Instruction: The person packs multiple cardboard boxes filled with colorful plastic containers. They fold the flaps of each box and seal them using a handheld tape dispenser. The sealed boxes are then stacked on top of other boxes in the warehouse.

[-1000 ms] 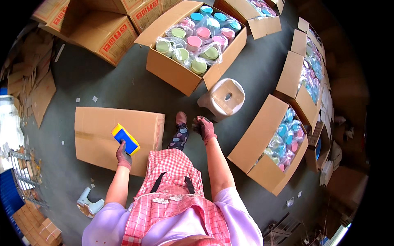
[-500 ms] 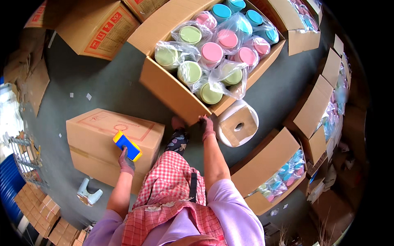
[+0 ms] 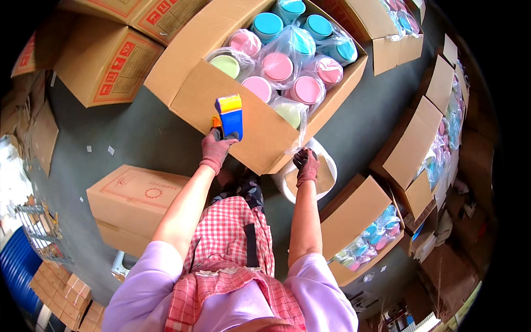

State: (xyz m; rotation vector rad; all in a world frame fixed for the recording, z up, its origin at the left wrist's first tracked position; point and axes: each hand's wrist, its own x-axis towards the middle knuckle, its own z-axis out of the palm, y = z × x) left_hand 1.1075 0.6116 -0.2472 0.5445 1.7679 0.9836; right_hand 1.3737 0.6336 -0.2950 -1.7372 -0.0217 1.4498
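Note:
My left hand point(image 3: 216, 149), in a dark reddish glove, grips a blue and yellow tape dispenser point(image 3: 231, 119) with an orange part at its side. It is in front of the raised near flap point(image 3: 243, 113) of a large open carton point(image 3: 345, 83). Inside are several canisters in clear plastic bags, with blue lids point(image 3: 267, 24), pink lids point(image 3: 277, 66) and green lids point(image 3: 225, 66). The flap hides part of the near row. My right hand point(image 3: 307, 165), gloved too, is closed by the carton's near right corner; what its fingers hold is hidden.
A white round stool point(image 3: 329, 166) with cardboard on top stands under my right hand. To the left lies a closed carton point(image 3: 135, 193). More open cartons point(image 3: 354, 221) of bagged canisters line the right side. Printed cartons point(image 3: 110, 66) stand at the far left.
My left hand has carried the tape dispenser from above the closed carton up to the large carton. The near flap has risen over the front canisters. My right hand has shifted right.

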